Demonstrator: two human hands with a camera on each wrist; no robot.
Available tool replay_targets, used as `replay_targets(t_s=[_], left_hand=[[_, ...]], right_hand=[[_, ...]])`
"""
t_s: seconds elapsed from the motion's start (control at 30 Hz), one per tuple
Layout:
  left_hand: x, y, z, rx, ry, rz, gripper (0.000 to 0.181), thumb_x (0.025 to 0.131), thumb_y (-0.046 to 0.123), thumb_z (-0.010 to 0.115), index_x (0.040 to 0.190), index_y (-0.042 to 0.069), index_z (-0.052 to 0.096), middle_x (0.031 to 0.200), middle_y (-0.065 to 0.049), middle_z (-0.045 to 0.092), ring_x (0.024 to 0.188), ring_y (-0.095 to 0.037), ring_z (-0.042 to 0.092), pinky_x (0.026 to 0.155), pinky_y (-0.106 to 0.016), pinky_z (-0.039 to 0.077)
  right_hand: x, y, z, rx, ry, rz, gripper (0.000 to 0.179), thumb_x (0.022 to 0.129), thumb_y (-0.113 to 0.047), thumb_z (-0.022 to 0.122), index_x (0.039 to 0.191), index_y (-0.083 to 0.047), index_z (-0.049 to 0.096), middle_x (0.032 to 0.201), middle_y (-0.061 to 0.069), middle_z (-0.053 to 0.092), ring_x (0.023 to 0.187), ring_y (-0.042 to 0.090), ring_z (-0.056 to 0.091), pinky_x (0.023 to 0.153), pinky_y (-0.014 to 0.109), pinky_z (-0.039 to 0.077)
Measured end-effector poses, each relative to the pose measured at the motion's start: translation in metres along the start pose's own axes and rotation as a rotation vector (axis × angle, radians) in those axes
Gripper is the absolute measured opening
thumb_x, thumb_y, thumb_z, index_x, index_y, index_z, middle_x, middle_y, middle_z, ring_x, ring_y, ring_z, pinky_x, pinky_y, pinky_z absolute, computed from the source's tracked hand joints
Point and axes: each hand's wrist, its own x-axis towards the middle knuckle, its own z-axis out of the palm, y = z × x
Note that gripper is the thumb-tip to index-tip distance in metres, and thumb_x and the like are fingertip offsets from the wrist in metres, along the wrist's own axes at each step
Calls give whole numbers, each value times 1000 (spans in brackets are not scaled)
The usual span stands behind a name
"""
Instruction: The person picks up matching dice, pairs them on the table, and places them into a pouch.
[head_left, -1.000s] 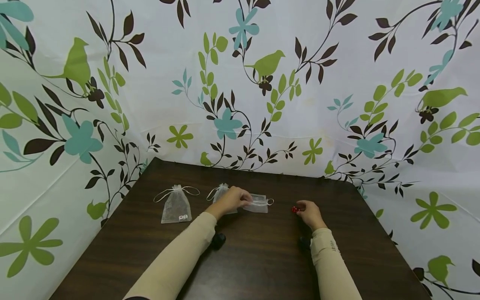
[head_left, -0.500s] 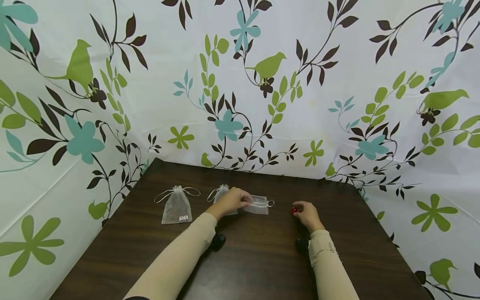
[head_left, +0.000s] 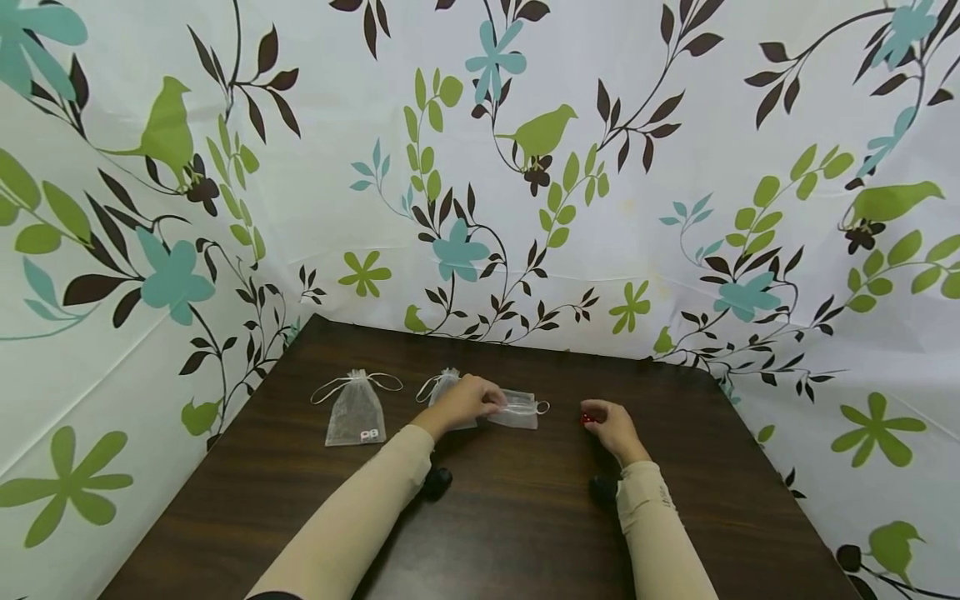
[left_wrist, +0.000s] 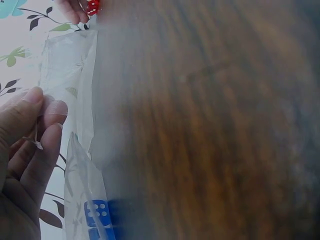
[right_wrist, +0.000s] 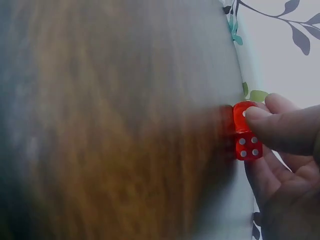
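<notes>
My left hand [head_left: 467, 400] pinches the near edge of a sheer white drawstring pouch [head_left: 517, 410], thumb against fingertips; the left wrist view shows thin mesh between them. Beside that hand lies a second sheer pouch [head_left: 444, 382], partly hidden by it, with blue dice [left_wrist: 97, 214] inside. To the right, my right hand [head_left: 617, 429] holds two red dice [right_wrist: 248, 145] close to the tabletop, its thumb pressed on one of them. Whether the dice touch the table is unclear.
A third sheer pouch [head_left: 354, 412] with white dice [head_left: 369, 434] in its corner lies at the left of the dark wood table [head_left: 517, 517]. A patterned cloth [head_left: 630, 200] hangs behind and beside the table.
My right hand has shifted slightly left with the red dice. The left hand stays at the pouch, and the head view has turned a little.
</notes>
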Motion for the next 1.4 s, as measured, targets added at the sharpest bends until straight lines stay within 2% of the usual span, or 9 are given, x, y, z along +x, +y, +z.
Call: replay_targets(t_s=[0.17, 0.5, 1.1, 1.3, 1.4], left_hand=[[-2, 2, 2, -21, -2, -21, 12, 92, 13, 76, 103, 11, 78, 96, -1, 77, 77, -6, 69, 69, -23, 54], [-6, 8, 0, -32, 3, 0, 10, 91, 11, 77, 101, 8, 78, 93, -2, 77, 76, -6, 69, 68, -22, 54], [-11, 8, 1, -30, 13, -12, 9, 91, 12, 76, 100, 10, 78, 93, -1, 77, 78, -8, 69, 69, -23, 54], [-11, 10, -1, -32, 14, 3, 9, 91, 12, 77, 99, 9, 78, 92, -1, 77, 79, -8, 70, 69, -22, 54], [-11, 10, -1, -22, 8, -10, 9, 91, 13, 76, 100, 10, 78, 92, 0, 77, 79, -7, 69, 69, -22, 54]], right_hand=[[-2, 1, 0, 29, -9, 13, 36, 91, 12, 66, 127, 7, 65, 123, 25, 65, 114, 42, 61, 94, 52, 50], [-3, 7, 4, 14, 8, -7, 30, 90, 12, 68, 119, 5, 70, 119, 23, 67, 114, 40, 61, 96, 52, 50], [-7, 8, 3, 52, 56, -35, 24, 88, 9, 72, 110, 2, 74, 110, 19, 73, 105, 36, 67, 91, 48, 53], [-7, 3, 5, 49, 71, -45, 23, 87, 8, 74, 109, 2, 74, 108, 18, 73, 103, 34, 68, 88, 45, 55], [-6, -2, 6, 49, 68, -64, 24, 87, 8, 74, 111, 2, 74, 109, 18, 73, 103, 34, 68, 87, 44, 55]])
